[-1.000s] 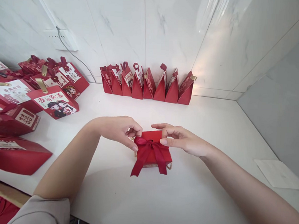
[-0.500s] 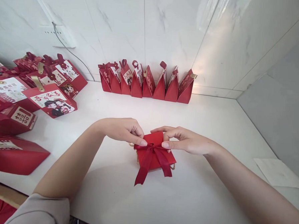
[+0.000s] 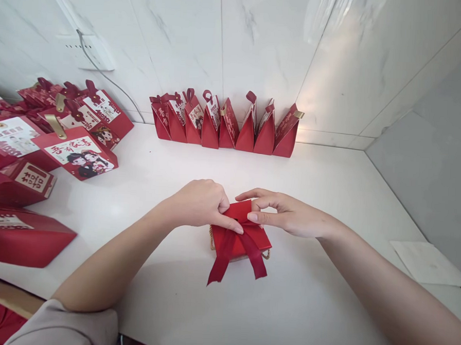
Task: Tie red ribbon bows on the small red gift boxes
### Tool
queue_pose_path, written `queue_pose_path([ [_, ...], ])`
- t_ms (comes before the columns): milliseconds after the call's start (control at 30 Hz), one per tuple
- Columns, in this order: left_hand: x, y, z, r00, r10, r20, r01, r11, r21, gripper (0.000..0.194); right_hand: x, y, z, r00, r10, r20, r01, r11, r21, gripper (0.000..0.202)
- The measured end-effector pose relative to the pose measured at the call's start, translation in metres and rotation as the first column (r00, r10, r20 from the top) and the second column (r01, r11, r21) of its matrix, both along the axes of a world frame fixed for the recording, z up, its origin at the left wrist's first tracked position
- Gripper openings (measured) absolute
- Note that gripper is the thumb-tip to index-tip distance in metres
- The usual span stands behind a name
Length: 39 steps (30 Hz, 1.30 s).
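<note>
A small red box (image 3: 240, 212) with a twisted cord along its sides rests on the white table, in front of me. A dark red ribbon (image 3: 221, 259) is tied across it, its two tails hanging toward me. My left hand (image 3: 209, 205) is closed at the box's left edge, its thumb stretched onto the knot and its other fingers curled and partly hidden. From the right, my right hand (image 3: 278, 212) pinches the bow's right side between thumb and fingers, with one finger extended above the box's upper edge.
Several red gift boxes (image 3: 220, 125) stand in a row by the tiled wall. More printed red boxes (image 3: 86, 157) are piled at the left. A white sheet (image 3: 429, 262) lies at the right. A grey cable (image 3: 104, 76) hangs from a wall socket (image 3: 86, 51).
My left hand has shifted right and its thumb has moved from the bow's left side onto the knot. My right hand has barely moved.
</note>
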<state>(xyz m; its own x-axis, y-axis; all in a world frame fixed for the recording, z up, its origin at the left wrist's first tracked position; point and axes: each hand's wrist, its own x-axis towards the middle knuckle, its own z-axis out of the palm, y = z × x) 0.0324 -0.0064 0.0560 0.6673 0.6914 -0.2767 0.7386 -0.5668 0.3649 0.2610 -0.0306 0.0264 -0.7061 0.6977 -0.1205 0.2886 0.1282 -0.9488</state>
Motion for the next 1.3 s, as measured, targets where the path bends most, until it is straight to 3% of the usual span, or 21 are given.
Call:
queue_pose_path([
  [333, -0.001, 0.007, -0.001, 0.973, -0.198, 0.123, 0.198, 0.98, 0.012, 0.067, 0.005, 0.004, 0.003, 1.0, -0.022, -0.01, 0.022, 1.0, 0.004, 0.035],
  [433, -0.006, 0.01, 0.003, 0.967, -0.182, 0.176, 0.213, 0.96, -0.179, 0.059, 0.007, 0.006, 0.002, 1.0, -0.003, -0.027, 0.002, 0.999, -0.033, 0.03],
  [567, -0.017, 0.016, 0.011, 0.958, -0.174, 0.229, 0.265, 0.843, -0.468, 0.034, 0.01, 0.008, 0.003, 1.0, 0.028, -0.009, -0.029, 0.999, -0.04, 0.028],
  [733, -0.025, 0.025, 0.012, 0.96, -0.118, 0.254, 0.252, 0.758, -0.601, 0.031, 0.013, 0.009, 0.005, 0.998, 0.069, -0.009, -0.069, 0.996, -0.053, 0.028],
  [1033, -0.024, 0.027, 0.014, 0.987, -0.071, 0.142, 0.143, 0.785, -0.602, 0.036, 0.013, 0.009, 0.001, 0.998, 0.063, -0.018, -0.065, 0.996, -0.068, 0.029],
  [1300, -0.024, 0.026, 0.013, 0.979, -0.113, 0.17, 0.189, 0.815, -0.547, 0.036, 0.015, 0.006, 0.008, 0.997, 0.056, 0.054, -0.056, 0.998, -0.013, 0.028],
])
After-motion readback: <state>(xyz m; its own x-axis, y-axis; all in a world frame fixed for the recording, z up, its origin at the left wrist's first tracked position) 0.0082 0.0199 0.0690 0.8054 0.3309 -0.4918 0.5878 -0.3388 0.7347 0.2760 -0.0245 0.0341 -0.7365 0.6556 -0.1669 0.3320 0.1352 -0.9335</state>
